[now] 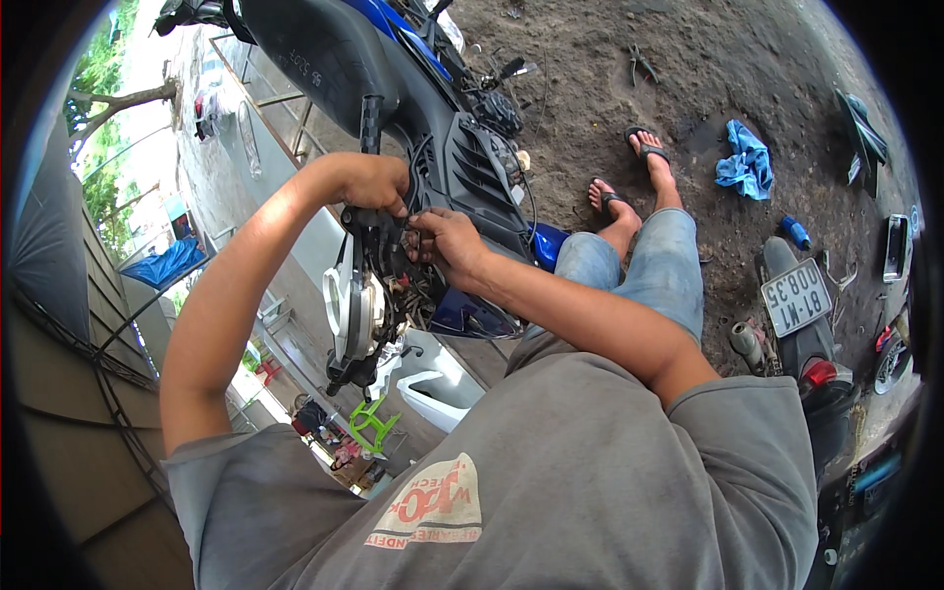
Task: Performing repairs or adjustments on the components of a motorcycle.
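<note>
A partly stripped motorbike with a black seat and blue panels stands before me. My left hand is closed at its handlebar, just below the black rubber grip, thumb pointing down toward the other hand. What its fingers hold is hidden. My right hand is beside it, fingertips pinched together among the exposed wires and parts behind the instrument cluster. The small thing between those fingertips cannot be made out. The cluster's clear round cover faces left, with bare wiring alongside.
Pliers and a blue cloth lie on the dirt ground to the right, near my sandalled feet. Another motorbike's rear stands at the right. White panels and a green frame part are beyond the handlebar.
</note>
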`<state>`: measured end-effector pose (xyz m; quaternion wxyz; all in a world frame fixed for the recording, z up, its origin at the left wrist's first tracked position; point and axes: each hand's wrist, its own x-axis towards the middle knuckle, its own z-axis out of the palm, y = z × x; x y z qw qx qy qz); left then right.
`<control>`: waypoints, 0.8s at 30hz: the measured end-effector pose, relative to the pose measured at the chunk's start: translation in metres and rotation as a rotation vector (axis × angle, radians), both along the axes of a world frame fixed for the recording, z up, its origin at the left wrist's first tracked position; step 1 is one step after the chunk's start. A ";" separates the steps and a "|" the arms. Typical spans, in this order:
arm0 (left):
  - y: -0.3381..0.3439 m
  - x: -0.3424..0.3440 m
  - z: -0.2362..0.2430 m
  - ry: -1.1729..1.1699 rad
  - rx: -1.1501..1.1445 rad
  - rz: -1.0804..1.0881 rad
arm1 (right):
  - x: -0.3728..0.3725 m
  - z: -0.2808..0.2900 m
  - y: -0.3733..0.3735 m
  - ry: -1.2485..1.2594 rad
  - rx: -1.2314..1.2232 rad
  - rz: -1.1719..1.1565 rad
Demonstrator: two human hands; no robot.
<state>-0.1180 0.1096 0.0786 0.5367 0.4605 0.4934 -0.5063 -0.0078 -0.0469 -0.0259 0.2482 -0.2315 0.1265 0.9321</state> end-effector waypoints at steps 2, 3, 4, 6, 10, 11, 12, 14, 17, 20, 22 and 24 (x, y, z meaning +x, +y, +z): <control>-0.001 0.000 0.000 0.002 0.000 -0.006 | 0.003 0.001 0.001 -0.002 0.023 0.006; -0.001 0.000 0.000 0.002 0.000 -0.008 | 0.004 0.001 0.001 -0.024 0.082 0.018; 0.000 0.001 0.000 0.007 0.006 -0.042 | 0.005 0.003 0.003 -0.047 0.142 0.031; 0.000 0.002 0.000 0.011 0.013 -0.078 | 0.007 0.008 0.004 -0.105 0.163 0.037; 0.000 0.002 0.002 0.011 0.029 -0.051 | 0.006 0.016 -0.003 -0.079 0.020 -0.024; 0.000 0.003 0.003 0.018 0.039 -0.044 | 0.005 0.014 -0.004 -0.079 0.021 -0.026; 0.000 0.003 0.004 0.018 0.040 -0.047 | 0.006 0.012 -0.005 0.026 -0.078 -0.019; -0.001 0.004 0.005 0.036 0.040 -0.026 | 0.003 0.001 -0.009 0.131 -0.179 -0.014; 0.001 0.005 0.005 0.016 0.041 -0.046 | 0.000 -0.016 -0.005 0.273 -0.177 0.075; 0.000 0.004 0.005 0.015 0.060 -0.059 | 0.000 -0.026 -0.004 0.408 -0.154 0.102; -0.001 0.004 0.006 0.003 0.073 -0.084 | -0.002 -0.028 -0.005 0.456 -0.139 0.104; -0.003 0.004 0.007 -0.008 0.087 -0.107 | -0.004 -0.029 -0.004 0.442 -0.134 0.095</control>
